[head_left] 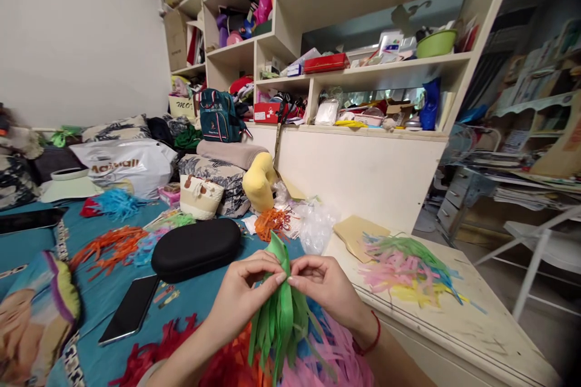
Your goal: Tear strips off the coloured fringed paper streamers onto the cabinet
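My left hand (240, 296) and my right hand (329, 287) meet in front of me, fingertips pinching the top of a bunch of green paper strips (279, 320). The strips hang down between the hands and fan out below. Under them lie red (222, 369) and pink paper fringes (327, 357) in my lap. A red string circles my right wrist.
A black oval case (195, 248) and a dark phone (131, 308) lie on the teal bedspread to the left, among orange fringe (111, 245). A pile of mixed coloured strips (408, 266) sits on the pale wooden ledge (476, 326) to the right. Cluttered shelves (363, 72) stand behind.
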Demonstrator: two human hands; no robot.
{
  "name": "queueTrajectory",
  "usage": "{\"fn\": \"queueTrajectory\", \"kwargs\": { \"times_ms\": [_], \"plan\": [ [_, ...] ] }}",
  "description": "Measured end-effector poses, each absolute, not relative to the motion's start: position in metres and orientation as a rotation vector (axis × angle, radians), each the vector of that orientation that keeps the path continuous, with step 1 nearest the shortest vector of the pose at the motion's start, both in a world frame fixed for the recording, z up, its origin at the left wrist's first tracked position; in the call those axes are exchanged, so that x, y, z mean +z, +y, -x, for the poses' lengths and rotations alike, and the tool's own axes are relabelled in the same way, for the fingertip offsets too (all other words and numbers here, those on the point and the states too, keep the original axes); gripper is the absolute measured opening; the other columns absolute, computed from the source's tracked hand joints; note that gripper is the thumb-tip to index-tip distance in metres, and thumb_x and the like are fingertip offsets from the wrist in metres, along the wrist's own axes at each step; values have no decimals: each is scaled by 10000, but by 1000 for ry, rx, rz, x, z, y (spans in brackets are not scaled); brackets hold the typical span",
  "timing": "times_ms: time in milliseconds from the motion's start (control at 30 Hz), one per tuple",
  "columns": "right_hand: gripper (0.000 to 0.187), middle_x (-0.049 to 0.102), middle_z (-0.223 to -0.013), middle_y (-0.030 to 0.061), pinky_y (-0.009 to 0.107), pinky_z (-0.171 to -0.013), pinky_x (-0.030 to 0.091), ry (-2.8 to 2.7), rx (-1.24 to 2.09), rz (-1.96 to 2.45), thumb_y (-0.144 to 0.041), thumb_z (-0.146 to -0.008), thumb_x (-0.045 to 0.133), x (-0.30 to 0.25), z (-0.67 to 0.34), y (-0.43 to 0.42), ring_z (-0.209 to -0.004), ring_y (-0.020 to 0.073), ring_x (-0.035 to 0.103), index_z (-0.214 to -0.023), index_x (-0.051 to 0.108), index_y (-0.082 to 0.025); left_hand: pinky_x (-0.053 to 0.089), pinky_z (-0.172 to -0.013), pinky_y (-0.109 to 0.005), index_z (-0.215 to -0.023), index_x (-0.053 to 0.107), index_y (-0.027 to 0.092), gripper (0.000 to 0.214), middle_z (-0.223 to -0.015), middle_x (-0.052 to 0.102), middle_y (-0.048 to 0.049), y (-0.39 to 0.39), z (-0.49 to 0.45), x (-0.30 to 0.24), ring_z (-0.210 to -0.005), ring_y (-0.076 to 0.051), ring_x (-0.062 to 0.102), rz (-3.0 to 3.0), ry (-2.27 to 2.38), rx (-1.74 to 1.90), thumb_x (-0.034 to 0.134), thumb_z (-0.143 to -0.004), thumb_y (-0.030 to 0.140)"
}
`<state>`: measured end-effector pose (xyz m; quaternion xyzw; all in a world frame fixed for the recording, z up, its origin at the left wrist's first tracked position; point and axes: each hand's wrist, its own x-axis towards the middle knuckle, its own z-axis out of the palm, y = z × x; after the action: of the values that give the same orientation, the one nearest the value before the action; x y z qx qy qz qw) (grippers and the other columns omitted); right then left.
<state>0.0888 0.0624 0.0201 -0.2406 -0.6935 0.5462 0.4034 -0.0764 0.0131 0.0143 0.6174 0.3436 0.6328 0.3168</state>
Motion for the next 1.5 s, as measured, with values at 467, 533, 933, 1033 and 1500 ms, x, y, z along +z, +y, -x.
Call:
{"fn": "queueTrajectory", "kwargs": {
  "times_ms": [467, 533, 933, 1033, 1500],
  "plan": [
    [208, 611, -695, -12, 234, -660, 462, -1774, 1407, 592, -330, -661, 775, 25, -92, 62, -644, 114, 550, -679, 653, -163, 483, -689, -311, -696, 787, 201, 87, -695, 679, -80, 13, 76, 16, -720, -231, 595, -1681, 892, 1650, 760, -712, 282],
    [209, 609, -690, -14, 235, -659, 462, -1774, 1409, 593, -330, -660, 776, 25, -92, 62, -638, 113, 549, -675, 651, -163, 484, -687, -310, -688, 785, 198, 89, -693, 677, -80, 13, 76, 16, -717, -231, 594, -1677, 899, 1651, 774, -697, 286],
    [255, 592, -675, -16, 221, -647, 428, -1780, 1435, 598, -333, -619, 811, 27, -94, 59, -642, 105, 515, -656, 643, -145, 467, -709, -313, -721, 777, 176, 187, -709, 666, -82, 10, 76, 19, -736, -219, 594, -1774, 863, 1585, 707, -782, 338],
    [261, 589, -679, -13, 214, -643, 414, -1786, 1444, 593, -333, -629, 806, 28, -95, 59, -643, 99, 507, -661, 640, -134, 458, -704, -309, -733, 776, 166, 192, -705, 660, -80, 9, 76, 20, -734, -210, 585, -1792, 840, 1569, 692, -801, 324],
    [225, 584, -677, -13, 212, -633, 407, -1840, 1430, 574, -320, -674, 764, 28, -97, 61, -635, 97, 503, -666, 644, -130, 459, -703, -308, -701, 753, 167, 162, -703, 660, -68, 10, 76, 18, -736, -203, 578, -1840, 831, 1549, 654, -822, 210]
  ]
}}
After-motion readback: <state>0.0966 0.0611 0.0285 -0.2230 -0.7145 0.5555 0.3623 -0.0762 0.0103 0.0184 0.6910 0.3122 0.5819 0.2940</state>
